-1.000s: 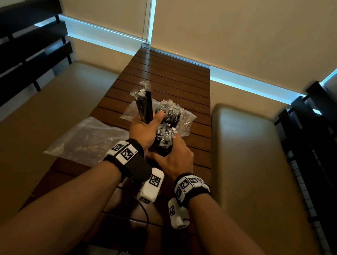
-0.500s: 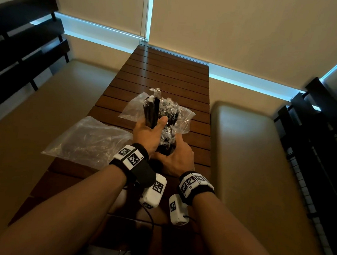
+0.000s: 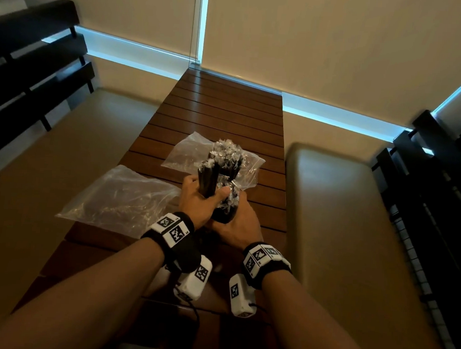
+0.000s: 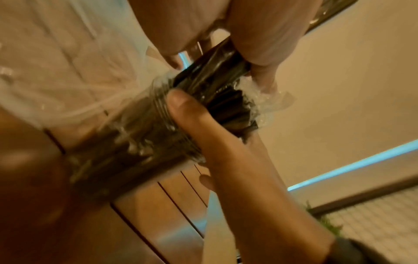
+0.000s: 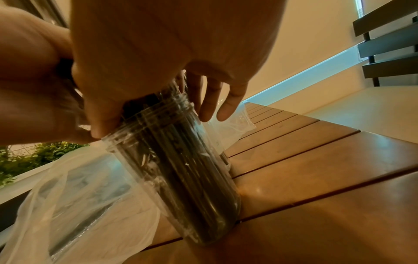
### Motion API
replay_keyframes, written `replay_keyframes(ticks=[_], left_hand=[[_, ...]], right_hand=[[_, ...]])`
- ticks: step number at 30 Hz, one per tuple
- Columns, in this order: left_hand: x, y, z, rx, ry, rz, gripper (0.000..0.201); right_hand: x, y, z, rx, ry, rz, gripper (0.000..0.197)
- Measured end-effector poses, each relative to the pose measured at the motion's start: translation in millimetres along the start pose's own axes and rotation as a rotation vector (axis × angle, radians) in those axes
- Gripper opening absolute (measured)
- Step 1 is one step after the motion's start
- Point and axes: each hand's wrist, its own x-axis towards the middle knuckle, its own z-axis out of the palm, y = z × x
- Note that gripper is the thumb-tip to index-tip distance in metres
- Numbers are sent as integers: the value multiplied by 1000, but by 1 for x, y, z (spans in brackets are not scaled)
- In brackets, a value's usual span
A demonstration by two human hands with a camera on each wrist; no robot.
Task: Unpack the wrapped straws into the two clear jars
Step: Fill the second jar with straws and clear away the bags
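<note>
Two clear jars stand on the slatted wooden table (image 3: 228,106). The far jar (image 3: 226,158) is full of black straws in clear wrappers. My right hand (image 3: 237,223) grips the near jar (image 5: 187,169) round its threaded neck, thumb on the rim; that jar also holds many black straws. My left hand (image 3: 198,196) grips a bundle of wrapped black straws (image 3: 207,178) upright, with their lower ends at the mouth of the near jar (image 4: 140,139). From the left wrist, the bundle (image 4: 217,59) enters the jar beside my right thumb. How deep the bundle sits is hidden by my hands.
A crumpled clear plastic bag (image 3: 122,197) lies on the table to the left of my hands. Another clear bag (image 3: 187,152) lies under and behind the far jar. Tan cushioned benches (image 3: 343,208) flank the table, with dark slatted backrests (image 3: 36,62) on both sides.
My left hand has come down and toward me with the straw bundle, from above the far jar to the mouth of the near jar. My right hand has stayed on the near jar.
</note>
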Motion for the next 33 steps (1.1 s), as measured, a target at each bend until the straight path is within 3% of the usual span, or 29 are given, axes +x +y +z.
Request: replay_keyframes(ticks=[2,6,8,10,16,20,23,27,29,31,33], left_hand=[[2,9,-10,146,1,146,36],[11,50,-25,250,-26,439,64],[13,66,-22,498,-110,617,47],[12,67,-17,760,-170,707,26],[-2,25,-3,941,-267,623,56],[-2,-1,-5,1095,-320,572,74],[-2,-18,-7,1131,-318,570,85],[2,-25,-4,1163,-347,572,92],[6,-18,-7,1019,-380,538,90],[10,-14,-13,645,-288,441,75],[16,-11,-24,189,-169,221,62]], right_hand=[[0,0,0,-30,-12,12,82],[1,0,1,-42,-21,17,92],[0,1,1,-34,-20,24,91],[-2,1,1,-18,-23,31,89],[-1,4,3,-103,-63,-13,89],[2,7,6,-227,-115,-88,77],[-1,9,6,-180,-97,-39,87],[-4,6,3,-149,-123,-89,77],[-6,6,-4,-140,-117,-102,77],[-11,3,-15,-62,-16,-86,78],[-12,-5,-23,14,84,-115,76]])
